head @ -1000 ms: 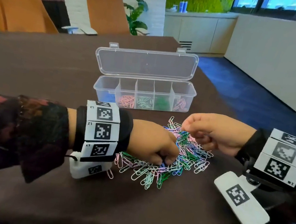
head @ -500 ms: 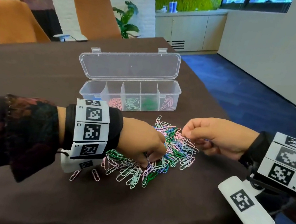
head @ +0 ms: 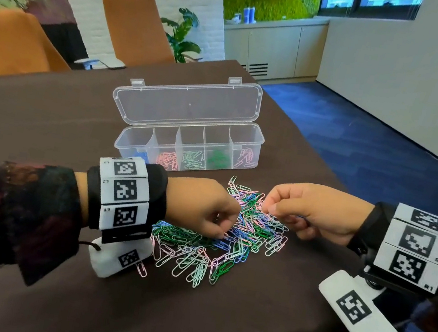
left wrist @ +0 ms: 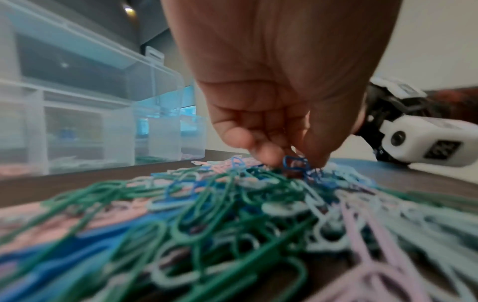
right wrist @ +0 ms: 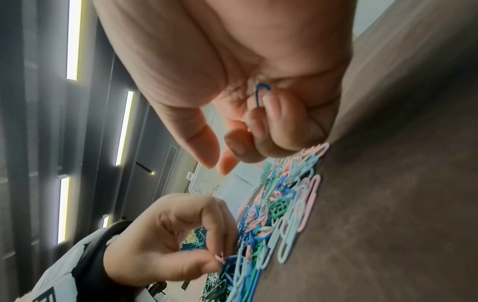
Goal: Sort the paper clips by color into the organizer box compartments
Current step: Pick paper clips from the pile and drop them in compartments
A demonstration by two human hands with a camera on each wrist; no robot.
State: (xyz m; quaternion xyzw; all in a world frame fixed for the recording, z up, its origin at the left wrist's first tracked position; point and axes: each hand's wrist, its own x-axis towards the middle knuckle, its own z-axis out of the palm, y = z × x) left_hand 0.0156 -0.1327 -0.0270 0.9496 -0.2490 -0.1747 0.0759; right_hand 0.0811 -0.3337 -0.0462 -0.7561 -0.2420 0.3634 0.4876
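A: Right hand (head: 316, 213) grip?
B: Curled fingers are tucking a blue clip (right wrist: 261, 94) against the palm, thumb and forefinger apart.
A: Left hand (head: 200, 206)?
B: Fingertips are pinching a blue clip in the pile (head: 217, 240).
A: Box (head: 187, 143)?
B: Sitting open on the table (head: 48, 115) behind the pile, clips in its compartments.
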